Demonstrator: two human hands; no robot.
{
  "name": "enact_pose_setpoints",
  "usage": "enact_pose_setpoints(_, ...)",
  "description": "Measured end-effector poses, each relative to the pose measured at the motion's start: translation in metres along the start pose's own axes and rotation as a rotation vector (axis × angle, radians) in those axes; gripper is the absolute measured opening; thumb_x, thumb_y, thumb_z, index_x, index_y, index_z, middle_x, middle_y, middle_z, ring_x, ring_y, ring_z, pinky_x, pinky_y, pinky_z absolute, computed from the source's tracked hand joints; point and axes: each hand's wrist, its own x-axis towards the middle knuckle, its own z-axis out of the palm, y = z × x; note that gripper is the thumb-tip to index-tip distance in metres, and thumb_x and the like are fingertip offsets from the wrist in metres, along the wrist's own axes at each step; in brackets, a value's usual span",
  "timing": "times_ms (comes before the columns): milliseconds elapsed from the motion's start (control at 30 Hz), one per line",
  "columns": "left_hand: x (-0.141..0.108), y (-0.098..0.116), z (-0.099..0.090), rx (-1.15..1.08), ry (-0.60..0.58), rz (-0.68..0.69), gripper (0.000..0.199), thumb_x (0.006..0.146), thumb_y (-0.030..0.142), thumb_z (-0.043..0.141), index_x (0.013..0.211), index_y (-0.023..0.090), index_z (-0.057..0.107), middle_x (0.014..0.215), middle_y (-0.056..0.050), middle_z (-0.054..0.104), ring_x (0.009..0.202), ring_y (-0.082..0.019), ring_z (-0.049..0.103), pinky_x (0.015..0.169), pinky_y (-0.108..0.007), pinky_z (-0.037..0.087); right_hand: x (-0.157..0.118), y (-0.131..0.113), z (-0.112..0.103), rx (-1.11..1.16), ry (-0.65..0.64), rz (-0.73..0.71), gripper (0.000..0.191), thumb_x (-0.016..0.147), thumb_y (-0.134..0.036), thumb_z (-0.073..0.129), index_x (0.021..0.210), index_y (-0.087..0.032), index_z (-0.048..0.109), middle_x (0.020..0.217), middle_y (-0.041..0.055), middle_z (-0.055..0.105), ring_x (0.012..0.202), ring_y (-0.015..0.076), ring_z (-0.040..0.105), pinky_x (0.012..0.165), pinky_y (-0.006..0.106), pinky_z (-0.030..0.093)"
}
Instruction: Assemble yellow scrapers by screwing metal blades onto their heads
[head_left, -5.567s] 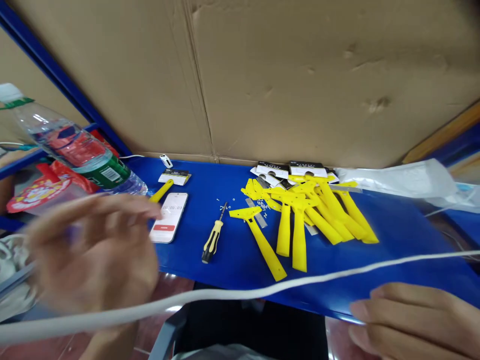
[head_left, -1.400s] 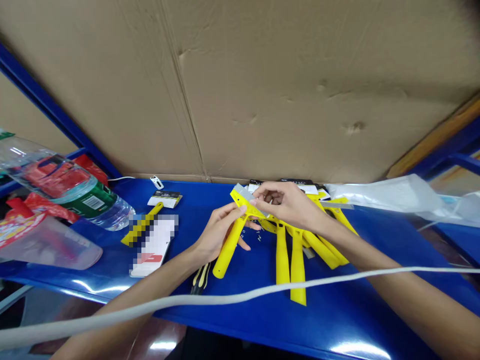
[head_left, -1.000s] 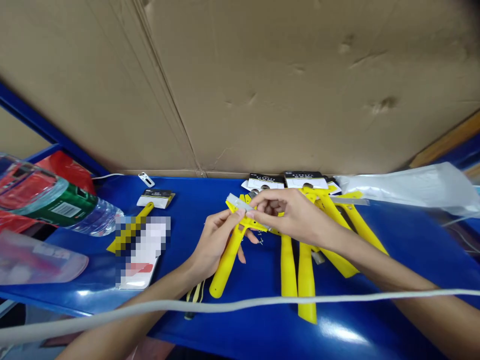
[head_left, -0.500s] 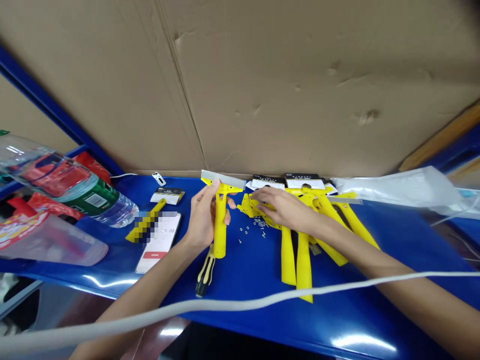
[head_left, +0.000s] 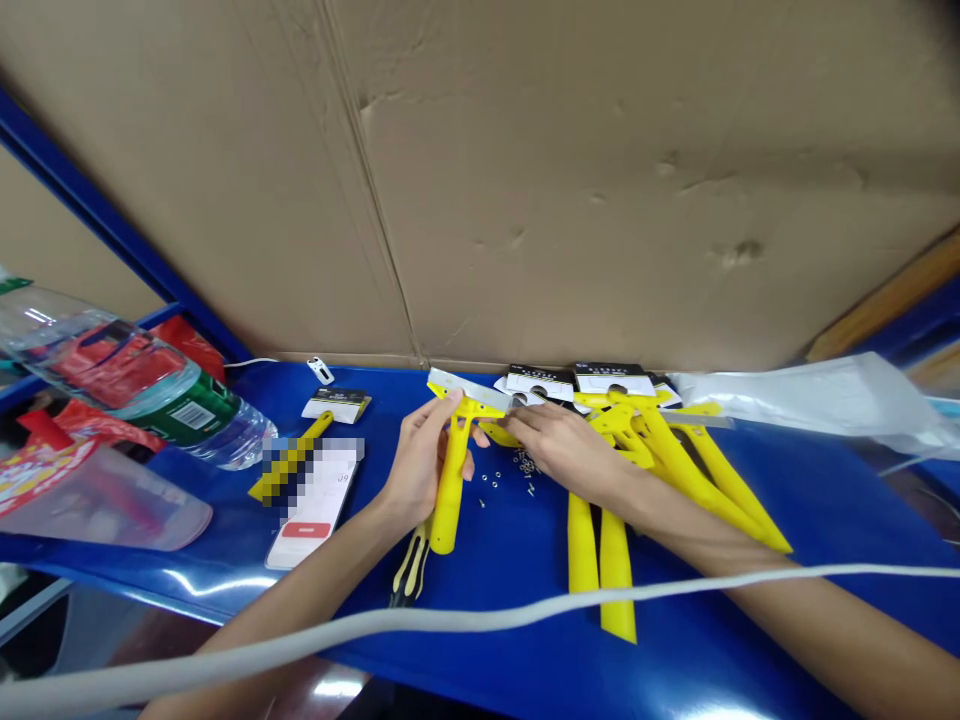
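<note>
My left hand [head_left: 416, 455] is closed around a yellow scraper [head_left: 450, 495], its handle pointing down toward me. A metal blade [head_left: 469, 388] lies across the scraper's head, under my thumb. Close to the blade's right end is my right hand [head_left: 559, 440], with its fingers bent together; whatever they pinch is hidden. Under those fingers shows part of a yellow plastic piece [head_left: 498, 433]. Small screws and nuts [head_left: 525, 464] are scattered just below it. A screwdriver [head_left: 409, 572] with a black-and-cream handle lies under the scraper, partly covered by it and a cable.
More yellow scraper handles [head_left: 617, 580] lie at the right, beside black-and-white cards [head_left: 613, 379] and a clear plastic bag [head_left: 817, 395]. At the left are a phone [head_left: 319, 505], a water bottle [head_left: 187, 410] and a plastic cup [head_left: 120, 495]. A white cable [head_left: 480, 615] crosses in front.
The view has tilted slightly. My right hand has come left to the blade's end, its fingers drawing together. Some yellow handles at the right have shifted. My left hand still grips the scraper.
</note>
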Motion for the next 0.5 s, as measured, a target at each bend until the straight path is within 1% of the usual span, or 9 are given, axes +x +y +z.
enact_pose_setpoints(33, 0.000, -0.001, 0.000, -0.004, -0.002, -0.004, 0.043, 0.092, 0.057, 0.077, 0.094, 0.016, 0.067, 0.074, -0.005, 0.074, 0.041, -0.011, 0.057, 0.038, -0.021, 0.038, 0.000, 0.003, -0.004, 0.026, 0.044, 0.040, 0.035, 0.105, -0.004, 0.044, 0.126, -0.009, 0.072, 0.124, 0.0206, 0.079, 0.112, 0.0346, 0.077, 0.096, 0.051, 0.063)
enact_pose_setpoints(100, 0.000, -0.003, 0.000, -0.016, 0.001, -0.013, 0.040, 0.092, 0.054, 0.078, 0.096, 0.016, 0.069, 0.075, -0.005, 0.074, 0.043, -0.011, 0.058, 0.038, -0.021, 0.040, -0.001, 0.010, -0.015, 0.114, 0.184, 0.137, 0.036, 0.107, -0.007, 0.041, 0.126, -0.014, 0.070, 0.124, 0.0177, 0.078, 0.108, 0.0314, 0.077, 0.091, 0.047, 0.063)
enact_pose_setpoints(167, 0.001, -0.004, 0.000, -0.024, 0.003, -0.022, 0.039, 0.091, 0.052, 0.079, 0.099, 0.015, 0.070, 0.077, -0.005, 0.074, 0.046, -0.010, 0.059, 0.039, -0.020, 0.042, -0.001, 0.018, -0.030, 0.231, 0.340, 0.230, 0.030, 0.111, -0.017, 0.042, 0.124, -0.019, 0.069, 0.122, 0.0143, 0.078, 0.108, 0.0287, 0.077, 0.092, 0.046, 0.062)
enact_pose_setpoints(233, 0.002, -0.005, 0.000, -0.018, 0.001, -0.033, 0.039, 0.091, 0.051, 0.080, 0.100, 0.014, 0.071, 0.078, -0.006, 0.074, 0.047, -0.010, 0.059, 0.039, -0.020, 0.044, -0.002, 0.026, -0.047, 0.400, 0.438, 0.347, 0.024, 0.114, -0.031, 0.046, 0.120, -0.022, 0.067, 0.117, 0.0117, 0.077, 0.098, 0.0255, 0.079, 0.087, 0.042, 0.062)
enact_pose_setpoints(300, 0.002, -0.005, 0.001, 0.000, -0.004, -0.051, 0.041, 0.090, 0.052, 0.081, 0.101, 0.014, 0.072, 0.077, -0.005, 0.074, 0.047, -0.010, 0.058, 0.039, -0.020, 0.045, -0.003, 0.032, -0.063, 0.634, 0.478, 0.465, 0.027, 0.112, -0.044, 0.052, 0.121, -0.022, 0.064, 0.112, 0.0102, 0.076, 0.083, 0.0225, 0.080, 0.073, 0.038, 0.062)
enact_pose_setpoints(333, 0.001, -0.005, 0.001, 0.009, -0.009, -0.063, 0.041, 0.089, 0.052, 0.082, 0.101, 0.014, 0.072, 0.076, -0.005, 0.074, 0.045, -0.010, 0.057, 0.038, -0.020, 0.045, -0.003, 0.034, -0.071, 0.754, 0.492, 0.505, 0.031, 0.110, -0.050, 0.056, 0.120, -0.022, 0.064, 0.109, 0.0095, 0.076, 0.078, 0.0216, 0.080, 0.070, 0.037, 0.062)
enact_pose_setpoints(367, 0.001, -0.005, 0.002, 0.019, -0.017, -0.076, 0.042, 0.089, 0.053, 0.082, 0.101, 0.014, 0.072, 0.075, -0.005, 0.074, 0.045, -0.010, 0.057, 0.038, -0.020, 0.045, -0.004, 0.036, -0.077, 0.866, 0.507, 0.525, 0.035, 0.107, -0.055, 0.061, 0.119, -0.022, 0.063, 0.106, 0.0088, 0.077, 0.076, 0.0211, 0.080, 0.070, 0.037, 0.063)
enact_pose_setpoints(400, 0.000, -0.005, 0.003, 0.027, -0.027, -0.088, 0.043, 0.089, 0.053, 0.082, 0.102, 0.014, 0.072, 0.076, -0.006, 0.074, 0.045, -0.011, 0.057, 0.038, -0.020, 0.045, -0.004, 0.038, -0.083, 0.960, 0.519, 0.529, 0.039, 0.103, -0.057, 0.067, 0.118, -0.022, 0.064, 0.104, 0.0082, 0.077, 0.077, 0.0209, 0.080, 0.074, 0.038, 0.065)
enact_pose_setpoints(500, -0.002, -0.004, 0.005, 0.052, -0.061, -0.117, 0.044, 0.088, 0.054, 0.082, 0.103, 0.014, 0.072, 0.076, -0.007, 0.075, 0.046, -0.012, 0.060, 0.037, -0.020, 0.045, -0.006, 0.038, -0.096, 1.115, 0.527, 0.537, 0.043, 0.091, -0.055, 0.083, 0.113, -0.021, 0.068, 0.099, 0.0069, 0.079, 0.082, 0.0204, 0.080, 0.084, 0.040, 0.066)
